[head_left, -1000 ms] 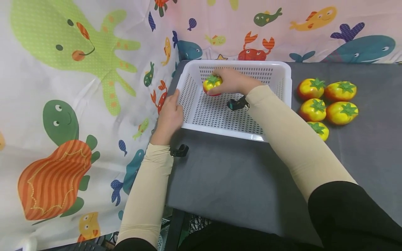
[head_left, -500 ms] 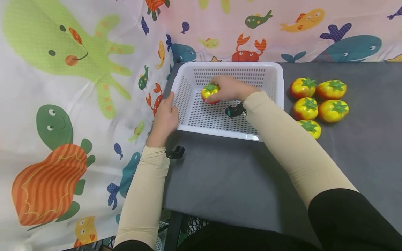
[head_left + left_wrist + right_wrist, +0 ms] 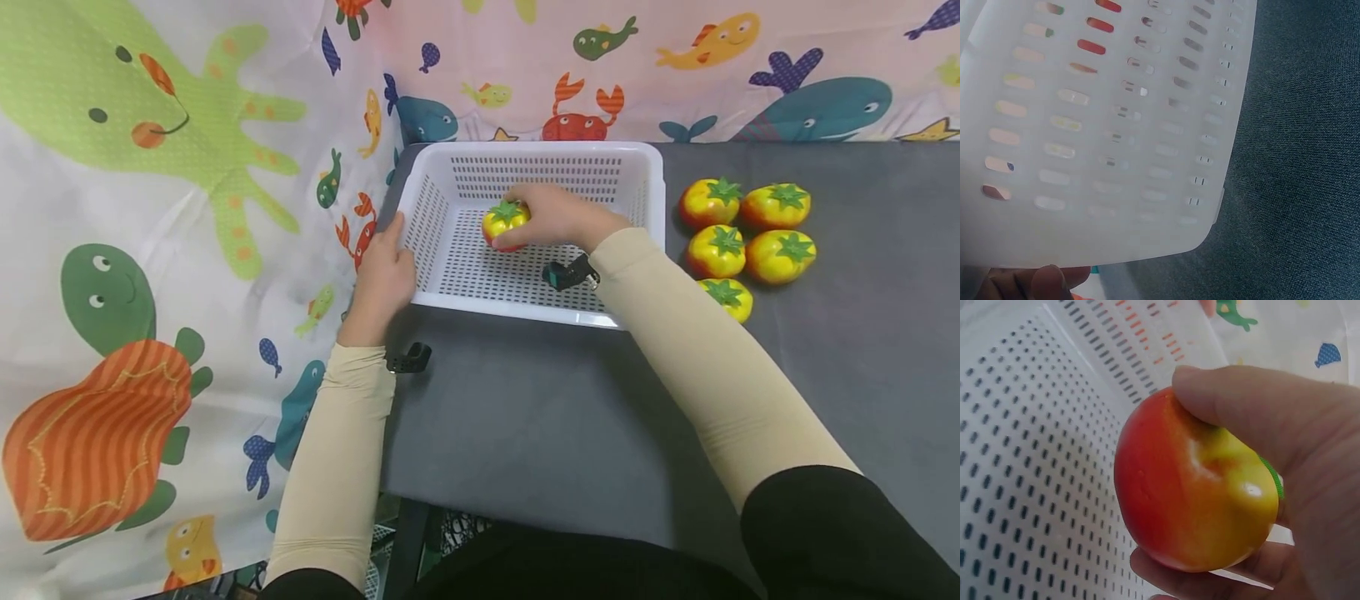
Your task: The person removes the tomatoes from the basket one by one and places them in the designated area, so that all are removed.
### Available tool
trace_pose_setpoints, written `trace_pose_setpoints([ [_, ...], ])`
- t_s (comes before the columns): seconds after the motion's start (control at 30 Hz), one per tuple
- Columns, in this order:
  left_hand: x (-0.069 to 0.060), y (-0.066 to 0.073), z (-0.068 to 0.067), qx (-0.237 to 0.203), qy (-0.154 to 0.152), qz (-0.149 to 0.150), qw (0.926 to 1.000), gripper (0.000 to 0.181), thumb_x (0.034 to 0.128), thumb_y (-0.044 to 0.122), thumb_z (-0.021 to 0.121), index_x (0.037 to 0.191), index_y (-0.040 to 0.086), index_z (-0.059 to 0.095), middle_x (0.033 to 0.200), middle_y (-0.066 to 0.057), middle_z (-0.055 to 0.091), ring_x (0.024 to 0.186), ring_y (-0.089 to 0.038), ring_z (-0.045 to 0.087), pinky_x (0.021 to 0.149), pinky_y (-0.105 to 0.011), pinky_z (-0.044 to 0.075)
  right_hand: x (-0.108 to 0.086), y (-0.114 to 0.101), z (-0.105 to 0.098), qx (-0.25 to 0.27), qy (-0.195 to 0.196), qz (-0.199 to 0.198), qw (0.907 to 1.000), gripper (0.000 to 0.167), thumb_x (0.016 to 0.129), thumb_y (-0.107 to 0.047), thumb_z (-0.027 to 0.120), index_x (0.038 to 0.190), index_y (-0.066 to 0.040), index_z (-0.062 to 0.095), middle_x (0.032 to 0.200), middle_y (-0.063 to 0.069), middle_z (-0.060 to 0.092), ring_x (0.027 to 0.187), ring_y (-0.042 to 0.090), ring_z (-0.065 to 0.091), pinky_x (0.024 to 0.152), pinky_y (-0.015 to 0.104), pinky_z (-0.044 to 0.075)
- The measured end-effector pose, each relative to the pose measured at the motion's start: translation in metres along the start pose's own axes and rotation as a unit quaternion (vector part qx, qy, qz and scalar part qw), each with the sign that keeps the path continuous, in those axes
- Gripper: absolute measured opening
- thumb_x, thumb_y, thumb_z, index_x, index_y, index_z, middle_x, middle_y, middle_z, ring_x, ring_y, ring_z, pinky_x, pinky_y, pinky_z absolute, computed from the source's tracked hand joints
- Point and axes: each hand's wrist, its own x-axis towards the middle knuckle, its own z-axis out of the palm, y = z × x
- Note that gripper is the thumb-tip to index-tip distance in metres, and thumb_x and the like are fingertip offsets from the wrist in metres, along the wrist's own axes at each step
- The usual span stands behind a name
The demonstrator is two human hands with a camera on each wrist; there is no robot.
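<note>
My right hand (image 3: 558, 215) reaches into a white perforated plastic basket (image 3: 517, 310). It grips a red-and-yellow tomato (image 3: 504, 218) with a green star-shaped top. In the right wrist view, the thumb lies over the tomato (image 3: 1191, 487) and curled fingers are beneath it. Whether the tomato touches the basket floor, I cannot tell. My left hand (image 3: 382, 279) holds the basket's left rim. Seen from the left wrist, its thumb (image 3: 1050, 281) shows at the rim of the slotted basket wall (image 3: 1116, 244).
To the basket's right, several similar tomatoes (image 3: 716, 252) lie grouped on the grey cloth-covered table (image 3: 525, 417); my right sleeve partly covers the nearest. Curtains printed with sea animals (image 3: 112, 417) border the table's left and far sides.
The whole head view has shifted, so basket and loose tomatoes appear farther left. Within the basket, my right hand and its tomato have moved slightly right and nearer. The left hand keeps its hold.
</note>
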Motion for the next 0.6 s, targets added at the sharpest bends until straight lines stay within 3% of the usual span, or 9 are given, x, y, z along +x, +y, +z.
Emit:
trace_pose_setpoints([
  [0.2, 0.0, 0.001, -0.002, -0.005, -0.001, -0.003, 1.0, 0.062, 0.1078, 0.018, 0.041, 0.168, 0.017, 0.026, 0.138, -0.021, 0.055, 0.098, -0.031, 0.065, 0.079, -0.043, 0.055, -0.009, 0.002, 0.003, -0.005, -0.001, 0.01, 0.9999, 0.086, 0.086, -0.049, 0.082, 0.156, -0.012, 0.047, 0.137, 0.007, 0.059, 0.119, 0.026, 0.056, 0.107, 0.047, 0.052],
  [0.6, -0.002, 0.001, -0.002, -0.004, -0.009, -0.005, 0.9999, 0.063, 0.1086, 0.019, 0.04, 0.169, 0.018, 0.023, 0.13, -0.019, 0.056, 0.092, -0.029, 0.065, 0.073, -0.039, 0.053, -0.029, 0.005, 0.006, 0.022, 0.033, -0.003, 0.9992, 0.085, 0.084, -0.049, 0.084, 0.154, -0.016, 0.048, 0.138, 0.006, 0.059, 0.116, 0.025, 0.057, 0.104, 0.045, 0.053],
])
